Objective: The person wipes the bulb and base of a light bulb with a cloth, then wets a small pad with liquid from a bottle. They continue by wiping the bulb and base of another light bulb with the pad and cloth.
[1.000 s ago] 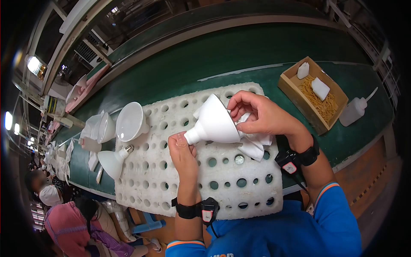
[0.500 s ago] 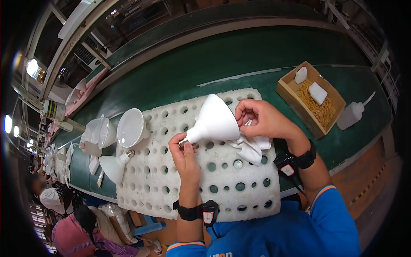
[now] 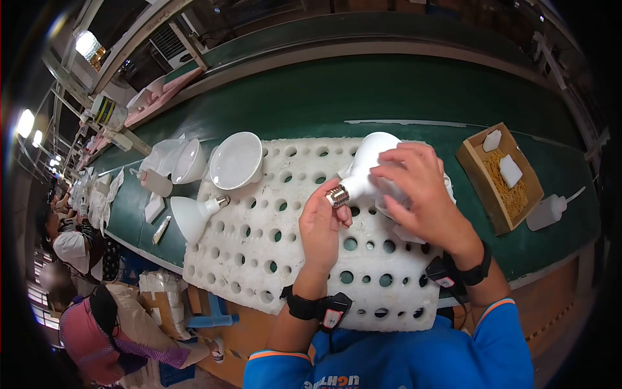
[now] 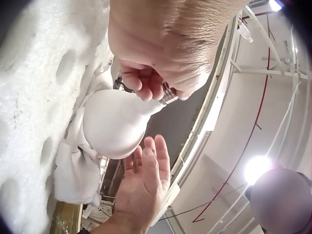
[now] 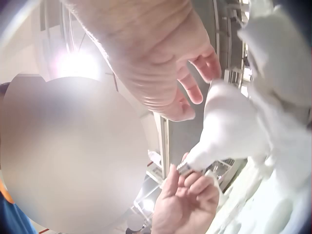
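A white reflector light bulb (image 3: 372,155) is held over a white foam board (image 3: 298,262) full of round holes. My left hand (image 3: 320,233) pinches its metal screw base (image 3: 337,196) between thumb and fingers, and the wide end points away from me. Spread loosely, the fingers of my right hand (image 3: 424,201) overlap the bulb's side in the head view. In the left wrist view the right hand (image 4: 144,187) appears with extended fingers right at the bulb's rim. A crumpled white cloth (image 4: 75,178) lies on the foam beside the bulb.
Three more reflector bulbs, one of them (image 3: 236,160) face up, sit at the board's left. Farther left are a squeeze bottle (image 3: 155,183) and a small tube (image 3: 161,230). On the right stand a cardboard box (image 3: 476,188) with rubber bands and another squeeze bottle (image 3: 547,214).
The right hand's fingers, curled together near the bulb's rim before, have spread and moved over its side. The screw base shows more now, and the head view has shifted.
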The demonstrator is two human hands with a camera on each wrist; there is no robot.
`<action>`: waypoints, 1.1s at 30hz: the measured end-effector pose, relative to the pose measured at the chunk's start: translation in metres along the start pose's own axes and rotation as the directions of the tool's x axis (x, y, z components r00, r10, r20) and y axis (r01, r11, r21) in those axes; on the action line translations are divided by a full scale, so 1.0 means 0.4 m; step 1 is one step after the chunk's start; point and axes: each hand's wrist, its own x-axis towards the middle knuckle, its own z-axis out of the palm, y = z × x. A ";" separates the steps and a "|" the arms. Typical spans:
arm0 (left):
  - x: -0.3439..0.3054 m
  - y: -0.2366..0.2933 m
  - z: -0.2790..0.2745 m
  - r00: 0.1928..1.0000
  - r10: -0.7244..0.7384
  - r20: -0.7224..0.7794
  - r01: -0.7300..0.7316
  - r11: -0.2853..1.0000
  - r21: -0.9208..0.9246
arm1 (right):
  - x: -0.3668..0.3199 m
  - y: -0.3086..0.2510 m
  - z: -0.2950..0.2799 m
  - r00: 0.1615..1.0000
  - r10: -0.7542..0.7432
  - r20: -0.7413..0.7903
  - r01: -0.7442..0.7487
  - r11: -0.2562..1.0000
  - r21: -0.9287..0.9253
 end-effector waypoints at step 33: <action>-0.015 -0.143 -0.014 0.977 -0.212 0.031 0.210 0.976 0.056 | 0.430 0.701 0.262 0.910 0.407 -0.075 -0.399 0.813 -0.425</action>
